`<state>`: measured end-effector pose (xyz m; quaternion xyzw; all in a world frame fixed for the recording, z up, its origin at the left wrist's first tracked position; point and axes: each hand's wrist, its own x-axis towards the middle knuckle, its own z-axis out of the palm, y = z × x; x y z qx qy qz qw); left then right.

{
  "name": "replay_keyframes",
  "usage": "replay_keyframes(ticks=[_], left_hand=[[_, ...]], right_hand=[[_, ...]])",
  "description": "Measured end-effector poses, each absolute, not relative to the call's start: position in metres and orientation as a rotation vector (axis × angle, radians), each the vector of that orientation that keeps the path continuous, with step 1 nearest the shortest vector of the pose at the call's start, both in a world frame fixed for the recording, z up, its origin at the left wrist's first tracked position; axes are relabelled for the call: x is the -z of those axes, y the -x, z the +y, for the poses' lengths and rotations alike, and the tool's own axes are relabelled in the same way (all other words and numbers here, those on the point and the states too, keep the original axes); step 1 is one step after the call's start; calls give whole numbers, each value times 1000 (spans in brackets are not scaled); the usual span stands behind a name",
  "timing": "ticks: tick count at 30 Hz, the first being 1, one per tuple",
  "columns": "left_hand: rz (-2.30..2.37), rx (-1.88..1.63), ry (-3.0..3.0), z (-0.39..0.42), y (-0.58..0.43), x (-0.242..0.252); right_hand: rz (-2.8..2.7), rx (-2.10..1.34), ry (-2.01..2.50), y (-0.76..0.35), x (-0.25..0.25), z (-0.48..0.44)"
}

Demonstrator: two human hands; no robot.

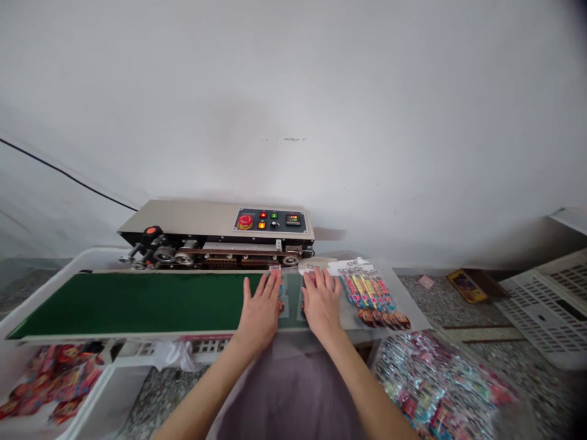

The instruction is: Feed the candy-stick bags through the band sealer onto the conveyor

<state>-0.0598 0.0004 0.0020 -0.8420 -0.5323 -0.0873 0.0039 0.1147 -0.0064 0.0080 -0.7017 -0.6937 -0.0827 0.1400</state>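
My left hand (260, 307) lies palm down at the right part of the green belt (151, 302), its fingers spread over a small clear packet (284, 299) with a printed card. To its right, my right hand (322, 300) rests flat with fingers apart on another packet, which it mostly covers. Behind the belt stands the sealing machine (197, 217), its red button and lit display facing me. A fanned row of colourful packets (371, 293) lies right of my right hand, with figures at their lower ends.
Below at the right is a large clear bag (440, 385) full of shiny packets. A white bin (98, 397) at the lower left has red packets beside it. A white crate (545, 305) and a yellow box (466, 287) are on the floor at the right.
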Motion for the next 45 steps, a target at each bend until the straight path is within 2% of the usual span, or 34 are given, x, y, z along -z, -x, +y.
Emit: replay_keyframes(ticks=[5, 11, 16, 20, 28, 32, 36, 40, 45], left_hand=[[-1714, 265, 2624, 0, 75, -22], [-1190, 372, 2993, -2, 15, -9], [-1253, 432, 2895, -3, -2, 14], [-1368, 437, 2830, -4, 10, 14], [-1543, 271, 2713, 0, 67, -1], [-1652, 273, 2641, -3, 92, -16], [-1505, 291, 2860, -10, 66, -26], [-1278, 376, 3034, -15, 19, -18], [-1298, 396, 3015, -9, 2, -6]], right_hand=[[-1946, 372, 1958, -135, -21, -22], [-1743, 583, 2169, -193, -17, -47], [-1829, 545, 2263, -195, 2, -47], [-1842, 461, 2246, -166, 5, -40], [-1928, 233, 2247, -120, -28, -25], [-1915, 328, 2207, -157, -40, -32], [-1860, 401, 2293, -184, -25, -36], [-1846, 393, 2340, -162, -10, -34], [-1767, 351, 2343, -132, -16, -22]])
